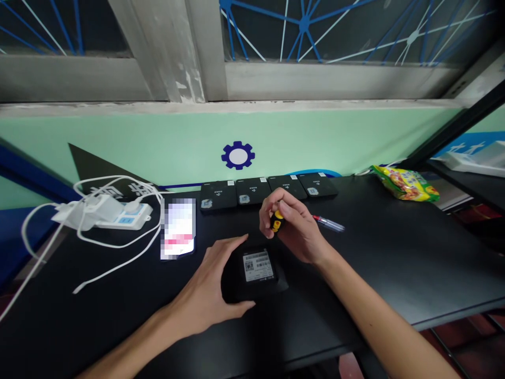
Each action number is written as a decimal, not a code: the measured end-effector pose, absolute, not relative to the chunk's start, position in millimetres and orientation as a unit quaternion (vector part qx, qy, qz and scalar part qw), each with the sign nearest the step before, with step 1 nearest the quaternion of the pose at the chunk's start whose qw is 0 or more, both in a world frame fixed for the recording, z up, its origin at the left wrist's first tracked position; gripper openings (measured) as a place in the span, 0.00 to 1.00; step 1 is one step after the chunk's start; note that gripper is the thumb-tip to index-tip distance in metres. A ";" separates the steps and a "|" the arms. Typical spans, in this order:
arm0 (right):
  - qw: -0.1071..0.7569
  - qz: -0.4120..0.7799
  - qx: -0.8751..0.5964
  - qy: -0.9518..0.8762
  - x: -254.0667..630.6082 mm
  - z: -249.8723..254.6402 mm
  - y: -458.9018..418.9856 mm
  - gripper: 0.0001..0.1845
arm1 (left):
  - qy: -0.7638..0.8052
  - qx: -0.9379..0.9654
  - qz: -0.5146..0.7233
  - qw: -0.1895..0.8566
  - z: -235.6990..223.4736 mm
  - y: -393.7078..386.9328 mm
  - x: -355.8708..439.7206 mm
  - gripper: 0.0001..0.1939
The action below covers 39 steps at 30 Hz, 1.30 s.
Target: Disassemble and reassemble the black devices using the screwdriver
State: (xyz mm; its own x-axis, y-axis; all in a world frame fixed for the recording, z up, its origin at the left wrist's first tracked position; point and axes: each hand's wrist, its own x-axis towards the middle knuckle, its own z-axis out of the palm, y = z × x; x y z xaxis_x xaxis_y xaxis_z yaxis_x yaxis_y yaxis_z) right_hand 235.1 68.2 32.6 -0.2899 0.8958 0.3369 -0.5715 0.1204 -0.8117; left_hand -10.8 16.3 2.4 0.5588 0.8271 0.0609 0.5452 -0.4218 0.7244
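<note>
A flat black box (231, 281) with a white printed label (258, 266), bearing a QR code, lies on the black table. My left hand (215, 281) curves around its left side, thumb at the near edge and fingers at the far edge. Above and to the right of the box, my right hand (294, 223) is closed around a short black-and-yellow screwdriver handle (276, 222). The screwdriver's shaft and tip cannot be made out.
Several flat black boxes (218, 195) stand in a row by the wall. A lit phone (178, 229), a white power strip (134, 215) and looping cables are at the left. To the right lie a red-tipped clear pen-like item (330, 224) and a yellow-green snack bag (406, 184).
</note>
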 end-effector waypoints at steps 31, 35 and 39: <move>0.519 0.699 -0.151 -0.469 236.9 33.9 66.4 0.22 | 0.421 0.808 0.224 0.346 3.9 14.5 -9.9 0.57; 0.494 0.719 -0.151 -0.464 237.2 36.2 62.7 0.26 | 0.424 0.805 0.222 0.350 5.0 14.1 -9.7 0.57; 0.492 0.729 -0.131 -0.458 238.1 39.2 62.7 0.18 | 0.425 0.811 0.212 0.341 5.3 14.0 -10.1 0.57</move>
State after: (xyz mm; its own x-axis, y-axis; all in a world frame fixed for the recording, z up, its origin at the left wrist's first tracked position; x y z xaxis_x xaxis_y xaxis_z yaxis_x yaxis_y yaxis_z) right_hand 238.1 62.7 39.2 -0.4811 0.8372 0.2600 -0.5972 -0.0959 -0.7963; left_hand -10.1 14.0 5.3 0.5485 0.8345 0.0528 0.5459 -0.4053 0.7333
